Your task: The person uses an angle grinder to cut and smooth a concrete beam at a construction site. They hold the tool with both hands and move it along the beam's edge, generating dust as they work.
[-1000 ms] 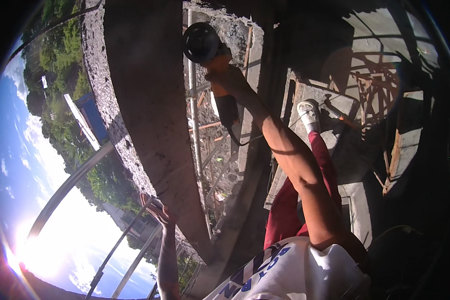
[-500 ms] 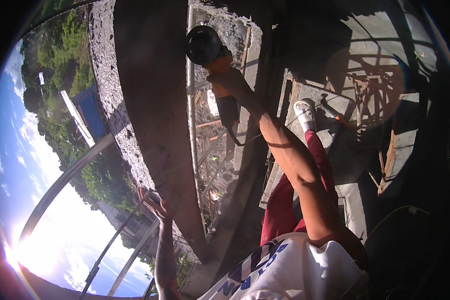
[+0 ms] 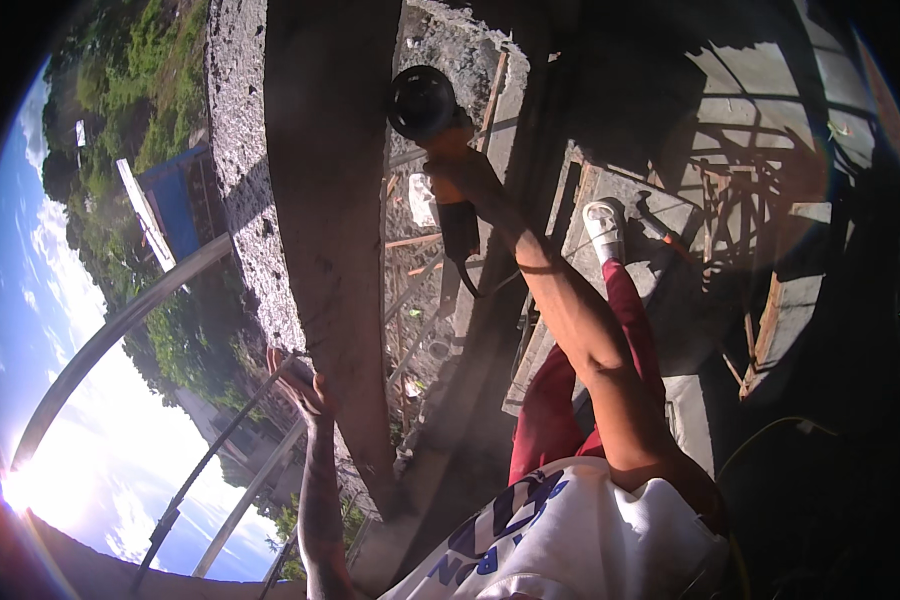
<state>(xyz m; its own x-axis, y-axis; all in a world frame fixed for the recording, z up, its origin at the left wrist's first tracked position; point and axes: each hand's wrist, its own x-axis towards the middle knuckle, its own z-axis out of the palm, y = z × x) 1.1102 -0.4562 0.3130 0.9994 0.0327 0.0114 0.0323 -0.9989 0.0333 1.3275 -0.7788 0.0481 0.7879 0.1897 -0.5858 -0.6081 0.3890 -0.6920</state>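
Note:
My right hand [image 3: 462,178] is wrapped round the orange body of a handheld power grinder [image 3: 458,228] at the end of my outstretched arm. Its round black head [image 3: 422,103] overlaps the right edge of a long, flat concrete beam [image 3: 325,200]; the working face is turned out of sight. A dark cord hangs from the tool's lower end. At the beam's lower left edge, my left hand [image 3: 308,392] appears closed round a thin metal pole [image 3: 215,455], its fingers partly in shadow.
A hammer [image 3: 660,225] with an orange grip lies beside my white shoe [image 3: 604,228] on a concrete slab. Loose timber [image 3: 760,345] and debris lie to the right. A yellow cable [image 3: 760,440] curves at lower right. Trees [image 3: 150,80] and sky show beyond the beam's left edge.
The view has shifted slightly, so the beam sits farther right in the picture. Relative to it, the grinder's head has come slightly left over its edge. Both hands keep their holds.

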